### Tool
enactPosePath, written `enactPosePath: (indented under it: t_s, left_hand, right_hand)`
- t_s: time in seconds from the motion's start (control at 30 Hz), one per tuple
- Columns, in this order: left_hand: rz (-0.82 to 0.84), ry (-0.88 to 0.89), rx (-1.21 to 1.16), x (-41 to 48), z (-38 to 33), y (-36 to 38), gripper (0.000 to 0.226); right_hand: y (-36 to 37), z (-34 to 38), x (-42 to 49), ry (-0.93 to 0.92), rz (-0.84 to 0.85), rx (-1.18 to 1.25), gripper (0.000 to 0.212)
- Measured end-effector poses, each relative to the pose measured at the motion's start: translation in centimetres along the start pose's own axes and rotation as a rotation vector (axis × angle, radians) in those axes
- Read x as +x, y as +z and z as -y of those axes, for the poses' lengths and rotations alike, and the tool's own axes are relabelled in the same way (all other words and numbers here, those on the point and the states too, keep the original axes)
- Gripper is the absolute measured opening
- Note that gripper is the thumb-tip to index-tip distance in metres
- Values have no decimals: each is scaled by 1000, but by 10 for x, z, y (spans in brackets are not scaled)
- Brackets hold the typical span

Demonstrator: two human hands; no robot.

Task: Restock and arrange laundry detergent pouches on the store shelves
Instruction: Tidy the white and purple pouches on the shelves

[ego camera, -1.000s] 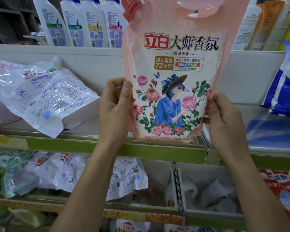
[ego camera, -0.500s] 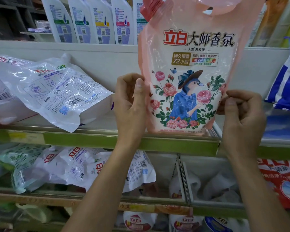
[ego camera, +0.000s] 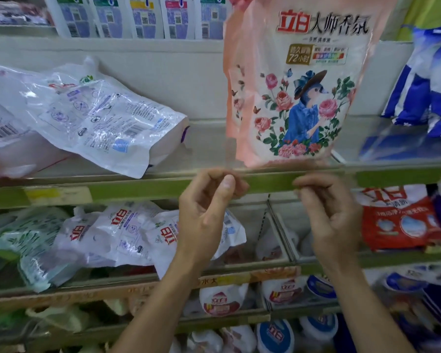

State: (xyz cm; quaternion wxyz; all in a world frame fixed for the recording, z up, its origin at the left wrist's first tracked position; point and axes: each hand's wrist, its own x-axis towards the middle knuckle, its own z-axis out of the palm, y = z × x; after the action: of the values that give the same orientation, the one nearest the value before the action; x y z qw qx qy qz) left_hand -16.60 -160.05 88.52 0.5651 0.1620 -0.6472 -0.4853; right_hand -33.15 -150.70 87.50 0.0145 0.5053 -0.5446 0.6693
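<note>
Down off the pink pouch [ego camera: 298, 93] sides, the left hand [ego camera: 206, 210] now hangs loosely curled and empty at the shelf [ego camera: 138, 187] edge. Just above, the pouch stands upright on that shelf, long axis vertical, reading "立白 大师香氛" and "72小时". Equally near, the right hand [ego camera: 334, 215] is also curled, holding nothing.

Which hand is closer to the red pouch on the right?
Right. The right hand is just left of the red pouch; the left hand is farther left, beyond the right hand.
</note>
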Motion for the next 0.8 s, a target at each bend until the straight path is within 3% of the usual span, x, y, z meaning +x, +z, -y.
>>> enactPosePath:
  t_s: [0.37, 0.63, 0.8]
  left_hand:
    - [98, -417, 183, -51, 69, -64, 14]
    - [-97, -469, 433, -51, 101, -107, 13]
    - [-159, -451, 661, -47, 130, -131, 12]
  right_hand:
    - [45, -17, -60, 395, 569, -143, 20]
    - [60, -66, -64, 517, 748, -180, 36]
    - [82, -110, -67, 457, 861, -330, 70]
